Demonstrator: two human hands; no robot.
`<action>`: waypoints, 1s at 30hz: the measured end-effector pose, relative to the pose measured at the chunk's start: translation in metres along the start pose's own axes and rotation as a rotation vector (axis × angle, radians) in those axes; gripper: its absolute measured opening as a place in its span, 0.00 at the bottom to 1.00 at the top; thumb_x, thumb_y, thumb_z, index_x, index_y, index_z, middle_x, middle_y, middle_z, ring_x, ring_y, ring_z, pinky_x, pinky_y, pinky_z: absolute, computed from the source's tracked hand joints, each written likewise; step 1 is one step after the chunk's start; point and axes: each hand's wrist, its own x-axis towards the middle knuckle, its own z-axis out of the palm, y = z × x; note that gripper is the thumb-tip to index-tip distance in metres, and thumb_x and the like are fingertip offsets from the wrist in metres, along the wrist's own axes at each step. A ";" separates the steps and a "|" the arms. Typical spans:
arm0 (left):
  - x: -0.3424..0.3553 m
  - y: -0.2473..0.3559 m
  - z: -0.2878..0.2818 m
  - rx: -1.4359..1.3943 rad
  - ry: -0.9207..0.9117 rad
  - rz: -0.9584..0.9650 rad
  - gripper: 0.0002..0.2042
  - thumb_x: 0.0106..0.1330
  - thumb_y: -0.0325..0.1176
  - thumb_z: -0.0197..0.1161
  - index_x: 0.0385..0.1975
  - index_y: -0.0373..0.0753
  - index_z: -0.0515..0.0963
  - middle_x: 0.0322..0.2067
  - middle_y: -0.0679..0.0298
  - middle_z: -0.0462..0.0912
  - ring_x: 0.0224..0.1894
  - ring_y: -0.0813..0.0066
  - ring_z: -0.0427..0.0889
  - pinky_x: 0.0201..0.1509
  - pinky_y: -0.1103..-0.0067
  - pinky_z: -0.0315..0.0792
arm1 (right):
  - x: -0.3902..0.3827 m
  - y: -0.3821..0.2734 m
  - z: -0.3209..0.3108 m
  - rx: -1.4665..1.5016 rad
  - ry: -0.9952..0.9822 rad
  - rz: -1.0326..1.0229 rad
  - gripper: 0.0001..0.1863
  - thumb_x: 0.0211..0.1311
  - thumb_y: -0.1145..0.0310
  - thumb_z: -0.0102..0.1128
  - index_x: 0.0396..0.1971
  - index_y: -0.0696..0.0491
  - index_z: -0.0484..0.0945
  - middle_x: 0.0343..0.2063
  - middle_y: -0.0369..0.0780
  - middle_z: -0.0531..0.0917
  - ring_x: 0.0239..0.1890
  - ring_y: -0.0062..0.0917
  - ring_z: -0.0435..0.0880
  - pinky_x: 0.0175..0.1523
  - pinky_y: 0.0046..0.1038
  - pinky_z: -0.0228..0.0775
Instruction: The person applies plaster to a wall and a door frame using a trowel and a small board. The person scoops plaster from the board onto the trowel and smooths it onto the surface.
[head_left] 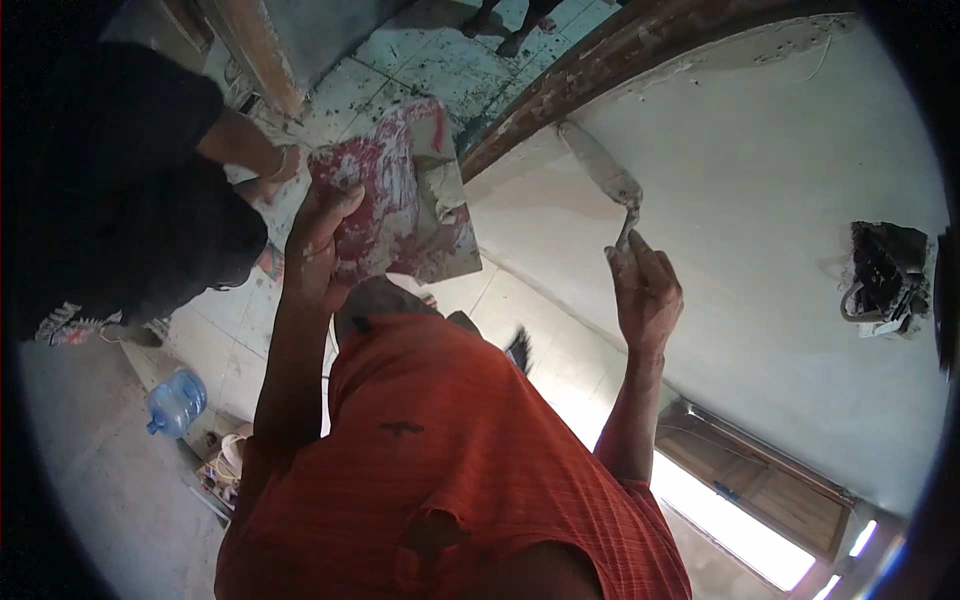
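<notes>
Jutting beyond the pinching right hand [648, 290] is a trowel [611, 180]; the left hand [318, 225] grips a red board [378, 200] by its edge.

Left hand [317, 224] raised, gripping; right hand [647, 292] raised, curled; forearms [634, 410] well apart

Red tee [480, 410], btm ctr of frame, fine streaky weave, short slvs [645, 515]. Small dk mark [401, 428] on front; dk patch [435, 530] nearer btm edge, hole or stain unclear. Grey garment [375, 300] past hem, ctr.
</notes>
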 end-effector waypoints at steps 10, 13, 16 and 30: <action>-0.044 0.030 -0.007 0.116 0.021 0.064 0.22 0.69 0.33 0.64 0.62 0.40 0.72 0.49 0.66 0.81 0.48 0.76 0.83 0.48 0.74 0.83 | -0.042 -0.023 -0.034 -0.073 0.121 -0.130 0.18 0.56 0.61 0.77 0.47 0.46 0.88 0.25 0.34 0.83 0.26 0.24 0.83 0.30 0.30 0.76; -0.049 0.033 0.005 0.075 -0.012 0.122 0.21 0.69 0.33 0.63 0.61 0.39 0.72 0.49 0.65 0.81 0.49 0.75 0.84 0.48 0.73 0.84 | -0.048 -0.028 -0.023 -0.053 0.038 -0.049 0.18 0.59 0.62 0.76 0.47 0.52 0.87 0.30 0.37 0.86 0.29 0.28 0.86 0.34 0.32 0.78; -0.051 0.032 0.002 0.007 0.029 0.083 0.21 0.69 0.32 0.62 0.61 0.38 0.72 0.49 0.65 0.81 0.49 0.74 0.84 0.50 0.73 0.83 | -0.043 -0.032 -0.025 -0.055 0.038 -0.045 0.17 0.59 0.62 0.75 0.47 0.52 0.87 0.31 0.37 0.87 0.30 0.28 0.86 0.35 0.33 0.79; -0.047 0.034 -0.017 -0.084 0.040 -0.055 0.23 0.70 0.35 0.63 0.63 0.38 0.71 0.51 0.63 0.82 0.52 0.73 0.83 0.55 0.72 0.80 | -0.023 -0.027 -0.070 0.459 -0.130 0.175 0.28 0.72 0.49 0.62 0.55 0.60 0.82 0.25 0.34 0.80 0.28 0.15 0.74 0.33 0.21 0.67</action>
